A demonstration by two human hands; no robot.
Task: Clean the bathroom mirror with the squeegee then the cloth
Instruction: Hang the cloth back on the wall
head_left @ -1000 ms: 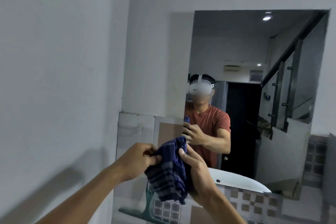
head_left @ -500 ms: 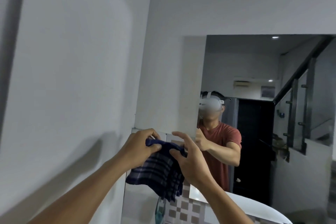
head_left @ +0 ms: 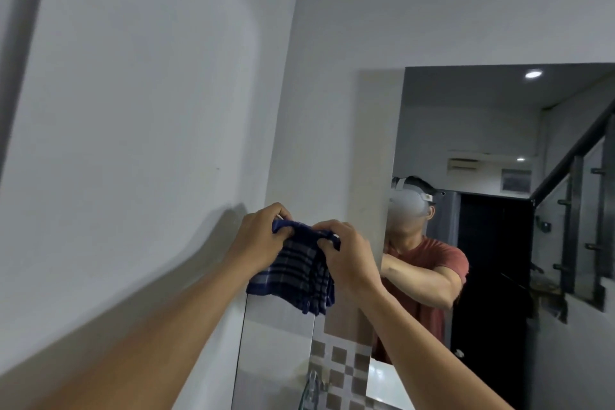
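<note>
A dark blue plaid cloth (head_left: 296, 271) hangs between my two hands in front of the wall, just left of the mirror (head_left: 492, 150). My left hand (head_left: 263, 236) pinches its upper left corner. My right hand (head_left: 349, 255) grips its upper right edge. The cloth droops below both hands and is apart from the glass. The mirror fills the right side and reflects a person in a red shirt. No squeegee can be made out with certainty.
A white wall (head_left: 139, 110) runs close along the left. Below the hands are grey and checkered tiles (head_left: 342, 363) and a metal tap (head_left: 312, 383) at the bottom edge. The mirror reflects a staircase railing and a dark doorway.
Both hands have lifted the cloth higher and spread it by its top edge. The view has tilted upward, so the basin and the green object below have left the frame.
</note>
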